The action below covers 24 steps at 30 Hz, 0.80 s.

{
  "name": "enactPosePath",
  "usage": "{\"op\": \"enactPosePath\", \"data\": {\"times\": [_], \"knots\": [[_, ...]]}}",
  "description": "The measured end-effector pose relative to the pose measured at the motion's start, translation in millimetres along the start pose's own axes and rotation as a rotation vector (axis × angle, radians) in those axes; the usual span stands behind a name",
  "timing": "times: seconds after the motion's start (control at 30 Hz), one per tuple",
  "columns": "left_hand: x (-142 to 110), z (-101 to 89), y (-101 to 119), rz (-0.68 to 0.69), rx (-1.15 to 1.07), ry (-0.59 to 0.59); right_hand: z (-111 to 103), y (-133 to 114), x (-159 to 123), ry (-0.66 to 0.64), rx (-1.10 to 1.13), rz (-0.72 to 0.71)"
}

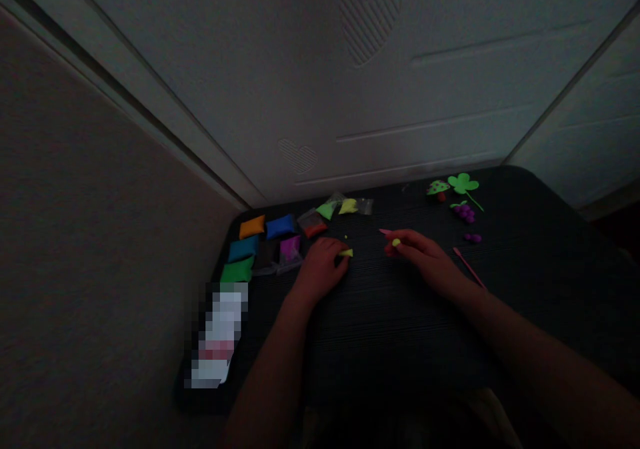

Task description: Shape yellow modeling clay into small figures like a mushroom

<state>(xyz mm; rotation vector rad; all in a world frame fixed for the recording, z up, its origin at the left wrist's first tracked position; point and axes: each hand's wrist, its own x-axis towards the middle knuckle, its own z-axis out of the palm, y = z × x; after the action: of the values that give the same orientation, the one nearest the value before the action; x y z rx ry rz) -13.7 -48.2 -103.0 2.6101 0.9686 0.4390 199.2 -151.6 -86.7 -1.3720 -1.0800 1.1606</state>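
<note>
Here, low over the dark table (360, 329), the left hand (321, 267) has its thumb and forefinger closed about a yellow clay piece (347, 253). It pokes out past the fingertips on the side facing the right hand (423, 257), its long axis running nearly straight across from one hand towards the other, the flared end outward. Whether it touches the tabletop, the view cannot settle.

And across the gap, the right hand grips a yellow clay ball (396, 242) at its thumb and forefinger, just to the right of that flared end and a touch farther from the body. A pink pointed tool (385, 232) juts out beyond those same fingers, tip angled leftward and away; how its hidden part sits in the grip cannot be told. The left hand is plainly the nearer to a tiny yellow crumb (345, 236), which lies just beyond the clay piece.

Over on the left, bags of coloured clay, with an orange clay bag (252, 226) and a blue clay bag (281, 226) side by side. Off to the right, a clay mushroom (439, 188), a green clay flower (463, 183) and a purple clay grape bunch (465, 213), with a pink tool (469, 267) lying slantwise beside the right forearm.
</note>
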Motion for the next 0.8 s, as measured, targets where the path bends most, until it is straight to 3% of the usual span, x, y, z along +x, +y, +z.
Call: {"op": "enactPosePath", "data": {"times": [0.27,0.8], "knots": [[-0.8,0.7,0.0,-0.006,0.006,-0.006,1.8,3.3,0.2,-0.024,0.014,0.005],[-0.1,-1.5,2.3,-0.019,0.003,-0.004,-1.3,-3.5,-1.2,0.051,-0.139,-0.038]]}}
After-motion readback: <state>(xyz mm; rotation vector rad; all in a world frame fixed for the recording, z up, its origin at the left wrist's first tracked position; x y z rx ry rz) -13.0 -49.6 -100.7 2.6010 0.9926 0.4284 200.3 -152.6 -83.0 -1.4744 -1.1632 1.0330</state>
